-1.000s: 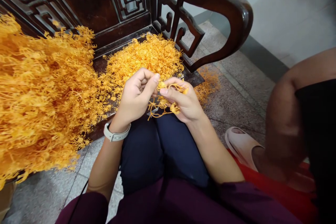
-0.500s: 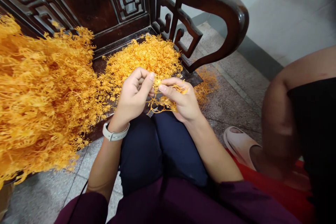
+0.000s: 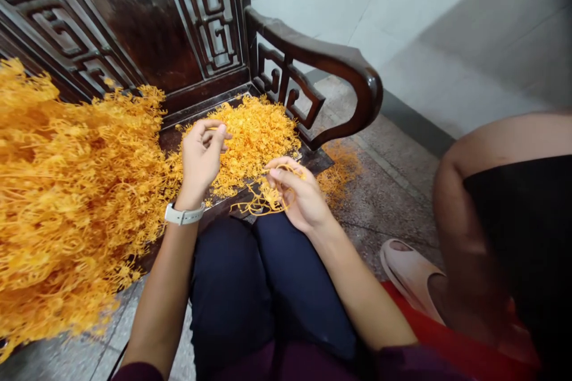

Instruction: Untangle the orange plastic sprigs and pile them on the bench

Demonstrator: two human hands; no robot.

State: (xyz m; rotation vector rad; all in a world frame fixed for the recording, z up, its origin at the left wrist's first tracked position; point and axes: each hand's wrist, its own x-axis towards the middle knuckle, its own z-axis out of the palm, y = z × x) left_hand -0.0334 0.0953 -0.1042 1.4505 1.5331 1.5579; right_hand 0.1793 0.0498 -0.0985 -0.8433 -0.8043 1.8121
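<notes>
A loose tangle of orange strands (image 3: 263, 202) hangs from the right hand (image 3: 297, 196), just above the knees of a pair of dark trousers (image 3: 232, 286). The right fingers curl around it, with the thumb and forefinger pinching some strands, and they hide part of the tangle. The left hand (image 3: 201, 158) is raised over a pile of the same strands (image 3: 257, 143), its fingertips bunched toward the thumb. Whether they grip a thin strand is too hard to make out. A white watch (image 3: 183, 214) circles that wrist.

The pile lies on the seat of a dark wooden chair (image 3: 348, 56). A far larger heap (image 3: 67, 190) spreads beside it, cut off by the left edge of the view. A few strands (image 3: 342, 169) lie on the stone floor (image 3: 393, 190). At the right, another person's bare arm (image 3: 465, 214) and black clothing (image 3: 522, 250) block the view, near a pink slipper (image 3: 409, 271) and red cloth (image 3: 451, 333).
</notes>
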